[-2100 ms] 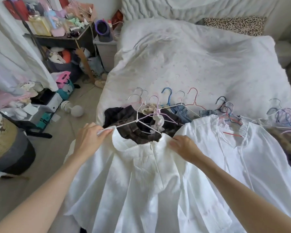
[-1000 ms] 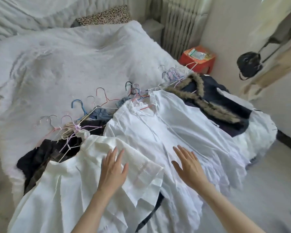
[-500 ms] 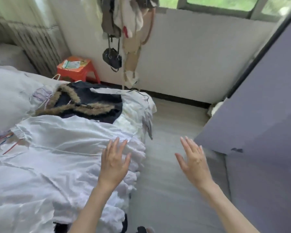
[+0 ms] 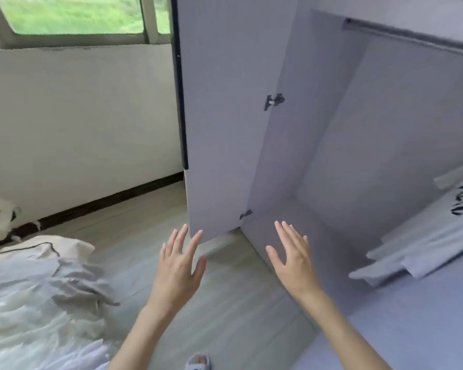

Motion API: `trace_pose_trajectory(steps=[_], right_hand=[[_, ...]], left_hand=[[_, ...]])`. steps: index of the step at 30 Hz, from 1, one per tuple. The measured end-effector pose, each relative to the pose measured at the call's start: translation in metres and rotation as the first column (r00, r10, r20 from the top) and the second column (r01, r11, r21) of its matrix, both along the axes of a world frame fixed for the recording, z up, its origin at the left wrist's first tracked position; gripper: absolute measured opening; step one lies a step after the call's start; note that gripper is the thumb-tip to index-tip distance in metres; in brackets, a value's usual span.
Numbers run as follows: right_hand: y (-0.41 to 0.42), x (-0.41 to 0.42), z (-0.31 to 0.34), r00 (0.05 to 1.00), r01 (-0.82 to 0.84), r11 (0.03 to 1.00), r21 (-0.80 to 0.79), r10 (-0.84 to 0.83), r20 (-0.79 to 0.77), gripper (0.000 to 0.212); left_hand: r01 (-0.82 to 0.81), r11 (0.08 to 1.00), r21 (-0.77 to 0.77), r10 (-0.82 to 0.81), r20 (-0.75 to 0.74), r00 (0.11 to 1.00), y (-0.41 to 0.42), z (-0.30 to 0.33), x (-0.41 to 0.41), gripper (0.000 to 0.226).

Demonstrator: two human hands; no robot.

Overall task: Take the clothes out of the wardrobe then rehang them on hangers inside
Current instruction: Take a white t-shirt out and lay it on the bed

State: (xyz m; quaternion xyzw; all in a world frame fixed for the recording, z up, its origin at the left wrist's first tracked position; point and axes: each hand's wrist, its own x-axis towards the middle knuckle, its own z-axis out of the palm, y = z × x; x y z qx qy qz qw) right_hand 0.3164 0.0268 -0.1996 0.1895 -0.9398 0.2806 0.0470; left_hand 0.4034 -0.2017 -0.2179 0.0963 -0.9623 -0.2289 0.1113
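Observation:
The white wardrobe (image 4: 340,134) stands open in front of me, its left door (image 4: 219,108) swung outward. A bare metal hanging rail (image 4: 409,38) runs across the top of the compartment. A pale garment with black lettering (image 4: 428,241) sticks out at the wardrobe's right. My left hand (image 4: 178,268) and my right hand (image 4: 294,259) hover in front of the wardrobe's lower edge, both with fingers spread and holding nothing. White clothes (image 4: 38,311) lie on the bed at the lower left.
Grey floor (image 4: 225,316) lies between the bed and the wardrobe. A white wall with a dark skirting board (image 4: 99,204) runs on the left under a window (image 4: 72,14). A slippered foot (image 4: 198,363) shows at the bottom edge.
My view has swung right, from the clothes and hangers on the bed to the open wardrobe. Both hands let go of the white shirt and are now raised, holding nothing.

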Motion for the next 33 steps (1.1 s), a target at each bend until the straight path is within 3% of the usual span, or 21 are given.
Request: trace_pose_trajectory(steps=[5,9,16,23,28,31,33], right_hand=[[0.032,-0.039,0.008,0.969,0.244,0.97,-0.008,-0.245,-0.034,0.067],[0.071,-0.063,0.018,0.889,0.451,0.892,-0.04,-0.453,-0.068,0.055],[0.148,-0.099,0.043,0.688,0.712,0.692,-0.122,-0.722,-0.08,0.047],[0.24,-0.2,0.087,0.469,0.827,0.446,-0.343,-0.883,-0.016,0.052],[0.314,-0.266,0.118,0.264,0.933,0.264,-0.243,-0.964,-0.033,0.058],[0.345,-0.289,0.127,0.227,0.951,0.205,-0.23,-0.971,0.072,0.057],[0.355,-0.303,0.131,0.203,0.959,0.171,-0.224,-0.971,0.126,0.046]], left_hand=[[0.177,0.983,0.047,-0.174,-0.062,0.983,0.022,0.015,-0.089,0.058],[0.366,0.929,0.057,-0.363,-0.055,0.93,0.049,0.013,-0.151,0.056],[0.667,0.739,0.089,-0.661,-0.09,0.745,0.138,0.016,-0.239,0.06],[0.791,0.59,0.164,-0.789,-0.092,0.608,0.254,0.025,-0.328,0.071],[0.848,0.522,0.088,-0.843,-0.102,0.529,0.325,0.038,-0.389,0.068],[0.873,0.484,0.058,-0.865,-0.123,0.487,0.355,0.043,-0.412,0.069],[0.883,0.468,0.049,-0.875,-0.116,0.47,0.363,0.044,-0.422,0.073]])
